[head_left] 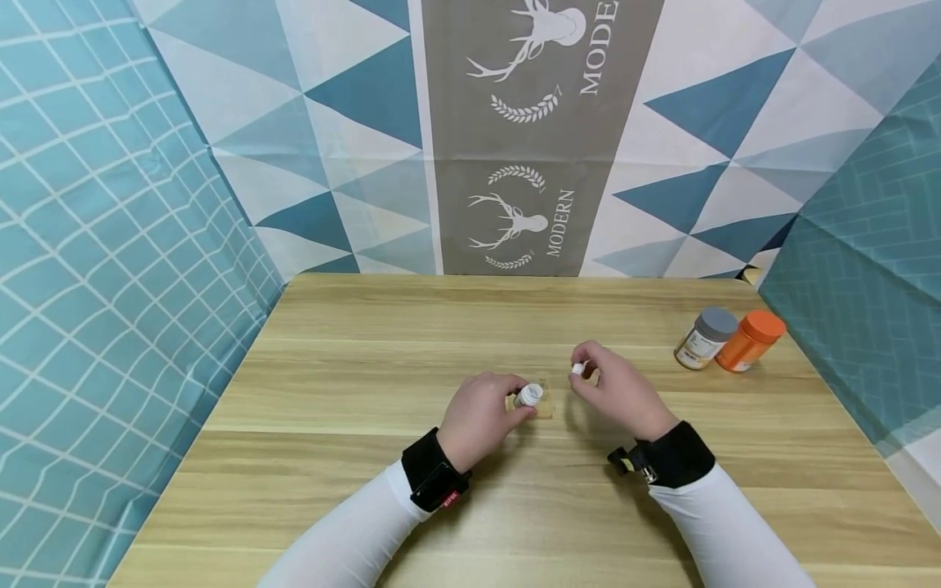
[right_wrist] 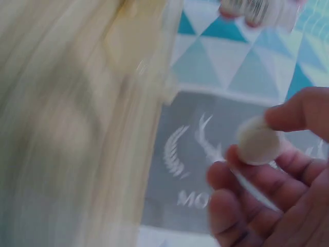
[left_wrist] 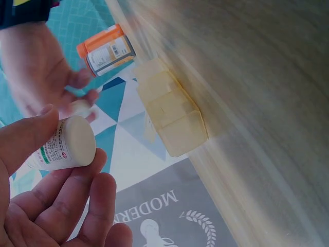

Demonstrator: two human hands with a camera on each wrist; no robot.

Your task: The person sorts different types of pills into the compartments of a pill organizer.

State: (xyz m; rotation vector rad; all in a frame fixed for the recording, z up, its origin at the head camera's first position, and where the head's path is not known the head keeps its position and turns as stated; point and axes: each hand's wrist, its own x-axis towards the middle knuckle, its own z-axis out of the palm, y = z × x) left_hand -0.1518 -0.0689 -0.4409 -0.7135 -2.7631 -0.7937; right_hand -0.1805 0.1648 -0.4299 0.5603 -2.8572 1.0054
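My left hand (head_left: 481, 418) grips a small white bottle (head_left: 528, 396) between thumb and fingers, above the table. Its uncapped mouth faces up in the head view, and the left wrist view shows its printed label and flat base (left_wrist: 84, 141). To the right, my right hand (head_left: 625, 394) pinches a small round white cap (head_left: 577, 369), seen blurred in the right wrist view (right_wrist: 258, 141). Beneath and beside the bottle, a see-through yellowish box (head_left: 546, 405) rests on the table, partly hidden by the left hand. The left wrist view shows its divided compartments (left_wrist: 177, 121).
Two jars stand side by side at the table's right: one with a grey lid (head_left: 706, 336), one orange (head_left: 750, 340). The wooden table (head_left: 353, 351) meets a patterned cloth wall (head_left: 507, 147) at the back, with blue cloth on both sides.
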